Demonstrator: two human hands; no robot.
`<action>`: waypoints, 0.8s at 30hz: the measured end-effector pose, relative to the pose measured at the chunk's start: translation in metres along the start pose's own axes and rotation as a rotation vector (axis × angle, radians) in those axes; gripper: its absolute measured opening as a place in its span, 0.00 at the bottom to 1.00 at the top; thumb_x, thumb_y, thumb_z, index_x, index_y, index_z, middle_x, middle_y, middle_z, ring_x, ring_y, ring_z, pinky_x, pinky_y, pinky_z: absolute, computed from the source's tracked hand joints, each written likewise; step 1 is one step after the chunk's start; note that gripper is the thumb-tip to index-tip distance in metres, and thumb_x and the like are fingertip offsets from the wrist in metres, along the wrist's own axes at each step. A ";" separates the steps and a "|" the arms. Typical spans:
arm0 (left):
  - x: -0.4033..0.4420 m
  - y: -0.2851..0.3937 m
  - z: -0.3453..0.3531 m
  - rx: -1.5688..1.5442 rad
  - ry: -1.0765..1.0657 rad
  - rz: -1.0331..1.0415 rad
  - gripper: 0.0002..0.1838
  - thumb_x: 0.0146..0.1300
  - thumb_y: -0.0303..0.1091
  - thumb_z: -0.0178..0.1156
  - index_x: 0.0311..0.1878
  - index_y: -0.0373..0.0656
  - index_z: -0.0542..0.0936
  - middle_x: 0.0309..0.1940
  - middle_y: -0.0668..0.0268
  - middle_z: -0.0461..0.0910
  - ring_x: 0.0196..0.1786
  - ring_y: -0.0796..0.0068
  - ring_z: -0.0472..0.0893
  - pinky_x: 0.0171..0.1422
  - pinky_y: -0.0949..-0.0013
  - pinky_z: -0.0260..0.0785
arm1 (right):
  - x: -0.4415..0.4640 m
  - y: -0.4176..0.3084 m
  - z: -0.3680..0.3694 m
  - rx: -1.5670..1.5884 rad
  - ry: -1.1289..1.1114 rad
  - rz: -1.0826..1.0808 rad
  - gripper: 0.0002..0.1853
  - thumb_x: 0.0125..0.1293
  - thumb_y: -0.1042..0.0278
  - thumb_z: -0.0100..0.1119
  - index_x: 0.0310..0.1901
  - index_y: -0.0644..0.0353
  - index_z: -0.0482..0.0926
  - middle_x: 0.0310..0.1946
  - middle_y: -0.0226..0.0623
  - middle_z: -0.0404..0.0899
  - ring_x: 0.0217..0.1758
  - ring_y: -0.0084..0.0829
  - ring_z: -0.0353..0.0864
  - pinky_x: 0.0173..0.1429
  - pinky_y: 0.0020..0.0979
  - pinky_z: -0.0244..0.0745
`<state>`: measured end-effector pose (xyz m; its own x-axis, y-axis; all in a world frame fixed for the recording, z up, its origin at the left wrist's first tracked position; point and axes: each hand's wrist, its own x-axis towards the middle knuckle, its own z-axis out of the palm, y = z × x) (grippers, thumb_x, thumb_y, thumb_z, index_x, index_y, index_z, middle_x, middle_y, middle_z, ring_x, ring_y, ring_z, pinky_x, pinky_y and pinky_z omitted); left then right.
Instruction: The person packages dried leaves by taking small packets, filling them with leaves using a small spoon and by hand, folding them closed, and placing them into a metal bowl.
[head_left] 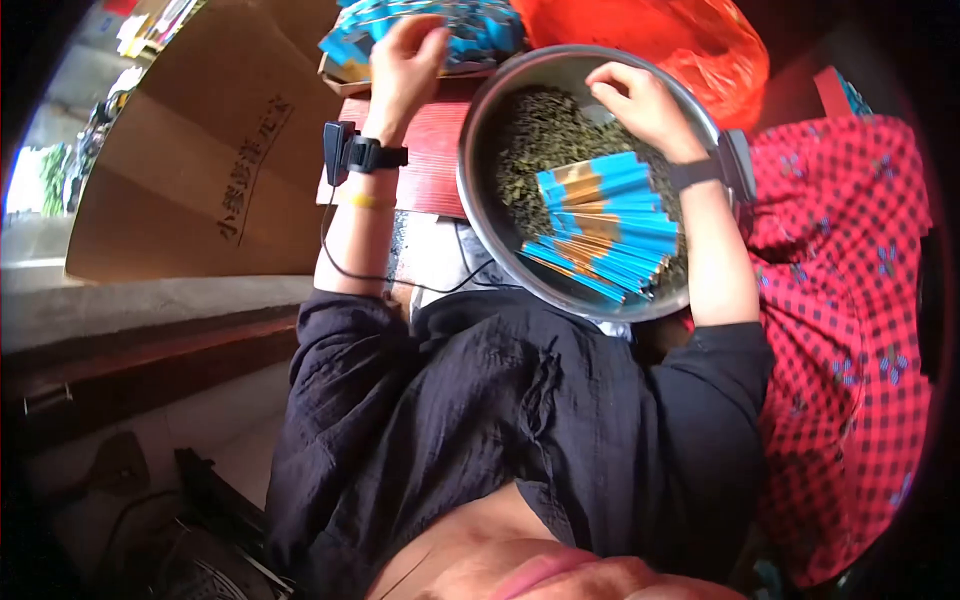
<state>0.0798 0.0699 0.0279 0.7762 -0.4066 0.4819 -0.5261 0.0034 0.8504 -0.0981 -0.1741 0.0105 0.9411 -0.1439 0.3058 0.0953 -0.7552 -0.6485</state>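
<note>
My left hand (pixel 408 72) is raised at the near side of a pile of shiny blue packets (pixel 480 35), its fingers curled toward the thumb. Whatever it may hold is hidden. My right hand (pixel 645 108) hovers over the far right part of a metal basin (pixel 478 200), fingers bent in a pinch; I cannot make out anything between them. Dark green dried leaves, like tea (pixel 535 130), fill much of the basin. On the leaves lies a fanned stack of flat blue and gold sachets (pixel 610 225), below my right hand.
A large cardboard box (pixel 200 150) stands on the left. Beneath my left forearm is a red board (pixel 435 150). A red plastic bag (pixel 660 40) sits behind the basin, and red checked cloth (pixel 840 260) covers the right side. A cable hangs from my left wrist device (pixel 345 150).
</note>
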 end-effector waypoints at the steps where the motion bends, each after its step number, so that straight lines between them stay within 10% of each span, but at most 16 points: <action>1: -0.008 0.022 0.016 0.112 -0.156 0.129 0.10 0.60 0.32 0.61 0.42 0.37 0.83 0.35 0.56 0.85 0.38 0.67 0.84 0.44 0.67 0.75 | 0.000 0.003 0.002 0.002 0.032 -0.007 0.10 0.66 0.67 0.56 0.42 0.64 0.79 0.30 0.28 0.80 0.35 0.18 0.75 0.40 0.25 0.71; 3: -0.026 0.051 0.047 0.246 -0.610 0.195 0.10 0.65 0.29 0.58 0.46 0.36 0.81 0.35 0.63 0.84 0.36 0.79 0.81 0.44 0.74 0.74 | 0.000 0.001 0.000 0.000 0.030 0.045 0.10 0.66 0.67 0.56 0.42 0.64 0.79 0.31 0.29 0.80 0.36 0.19 0.76 0.41 0.26 0.72; 8: -0.056 0.079 0.120 0.700 -1.087 0.219 0.09 0.60 0.33 0.56 0.38 0.42 0.83 0.34 0.52 0.82 0.39 0.52 0.82 0.45 0.58 0.75 | 0.001 0.017 -0.004 -0.046 0.067 0.057 0.12 0.61 0.60 0.55 0.40 0.57 0.82 0.32 0.41 0.83 0.37 0.37 0.83 0.42 0.37 0.75; 14: -0.067 0.052 0.130 0.215 -1.260 0.107 0.13 0.56 0.29 0.57 0.45 0.40 0.83 0.33 0.56 0.84 0.38 0.64 0.84 0.48 0.66 0.74 | 0.000 0.016 -0.010 0.011 0.059 0.094 0.10 0.64 0.66 0.57 0.40 0.64 0.80 0.29 0.33 0.82 0.34 0.22 0.79 0.40 0.28 0.74; 19: -0.076 0.051 0.124 0.015 -1.393 -0.082 0.16 0.72 0.39 0.53 0.46 0.35 0.81 0.33 0.69 0.83 0.36 0.81 0.78 0.46 0.74 0.72 | 0.000 0.010 -0.011 0.111 0.046 0.088 0.09 0.63 0.68 0.57 0.39 0.64 0.80 0.28 0.28 0.80 0.32 0.18 0.75 0.37 0.25 0.72; 24: -0.082 0.051 0.126 -0.060 -1.477 -0.037 0.11 0.67 0.33 0.56 0.43 0.34 0.81 0.32 0.64 0.84 0.35 0.76 0.80 0.45 0.70 0.73 | 0.000 0.012 -0.008 0.110 0.012 0.047 0.08 0.64 0.70 0.56 0.39 0.65 0.80 0.29 0.29 0.80 0.34 0.18 0.76 0.39 0.25 0.73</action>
<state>-0.0546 -0.0120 0.0048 -0.2795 -0.9475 -0.1554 -0.4709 -0.0058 0.8822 -0.0997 -0.1884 0.0077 0.9416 -0.1852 0.2813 0.0872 -0.6727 -0.7347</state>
